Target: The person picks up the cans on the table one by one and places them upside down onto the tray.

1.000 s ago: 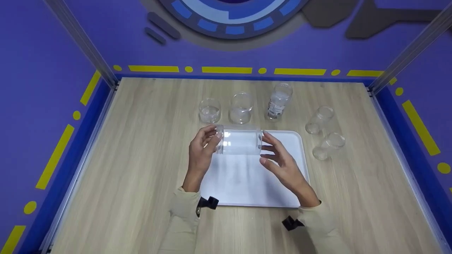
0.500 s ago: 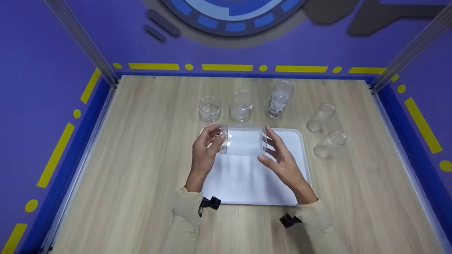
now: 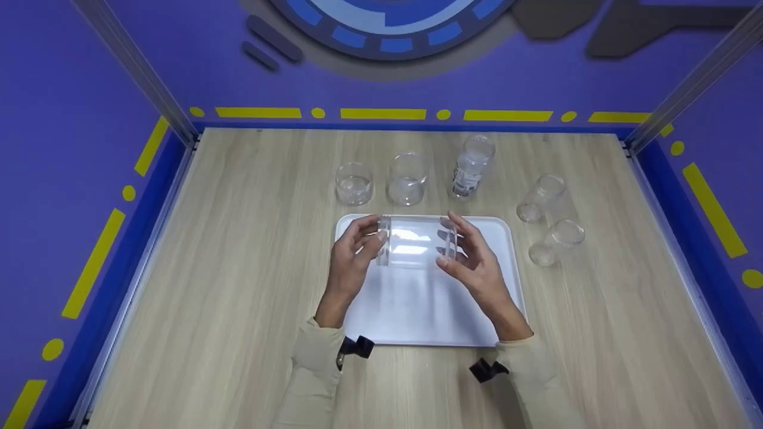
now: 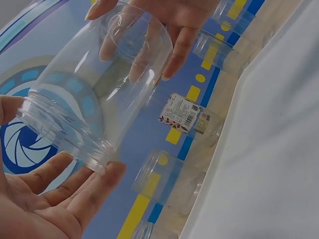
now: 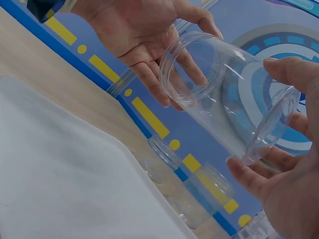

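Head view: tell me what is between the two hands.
In the head view, a clear jar is held sideways between the left hand at its threaded neck and the right hand at its base.

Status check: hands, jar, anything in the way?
Left hand grips clear jar at threaded mouth, right hand at base. Jar held sideways above white tray. Other clear containers sit beyond and right of tray, none between jar and tray.

sleeves (image 3: 316,366): beige, long, creased | wrist mounts (image 3: 357,347): black, blocky, one per arm

Clear jar (image 3: 412,243), sideways in midair
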Demonstrator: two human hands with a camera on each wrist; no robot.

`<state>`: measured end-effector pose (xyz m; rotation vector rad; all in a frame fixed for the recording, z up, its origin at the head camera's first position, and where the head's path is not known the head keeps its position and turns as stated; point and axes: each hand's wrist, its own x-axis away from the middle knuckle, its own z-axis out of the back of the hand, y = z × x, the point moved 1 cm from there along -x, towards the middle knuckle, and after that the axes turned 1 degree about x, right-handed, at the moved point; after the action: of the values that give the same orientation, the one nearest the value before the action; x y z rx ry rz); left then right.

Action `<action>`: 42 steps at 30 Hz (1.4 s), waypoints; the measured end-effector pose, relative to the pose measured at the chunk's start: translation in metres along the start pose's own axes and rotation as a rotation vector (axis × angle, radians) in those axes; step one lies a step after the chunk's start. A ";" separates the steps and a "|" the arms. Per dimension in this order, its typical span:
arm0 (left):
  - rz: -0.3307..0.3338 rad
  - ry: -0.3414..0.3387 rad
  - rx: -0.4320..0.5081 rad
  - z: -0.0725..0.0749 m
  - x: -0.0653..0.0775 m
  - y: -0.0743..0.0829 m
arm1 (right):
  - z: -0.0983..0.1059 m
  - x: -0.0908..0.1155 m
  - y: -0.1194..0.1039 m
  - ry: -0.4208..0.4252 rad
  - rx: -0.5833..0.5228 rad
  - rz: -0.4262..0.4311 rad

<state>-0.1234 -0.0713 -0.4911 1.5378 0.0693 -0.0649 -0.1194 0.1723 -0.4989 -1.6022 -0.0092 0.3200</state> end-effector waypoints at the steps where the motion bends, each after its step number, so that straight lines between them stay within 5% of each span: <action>1: -0.002 -0.005 -0.005 0.000 0.000 0.000 | 0.000 0.000 0.000 0.004 0.002 0.002; 7: -0.018 -0.017 -0.060 0.004 -0.002 -0.004 | 0.004 0.002 -0.004 0.029 0.002 0.003; 18: -0.003 0.088 -0.107 0.023 -0.007 -0.009 | 0.021 0.006 -0.012 0.105 0.054 0.009; 31: 0.165 0.153 -0.440 0.050 -0.013 -0.032 | 0.035 0.009 -0.018 0.145 0.245 0.059; 42: 0.183 0.121 -0.711 0.057 -0.018 -0.050 | 0.042 0.008 -0.028 0.175 0.425 0.071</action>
<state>-0.1456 -0.1301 -0.5380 0.8305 0.0400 0.1831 -0.1150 0.2163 -0.4739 -1.2047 0.2359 0.2179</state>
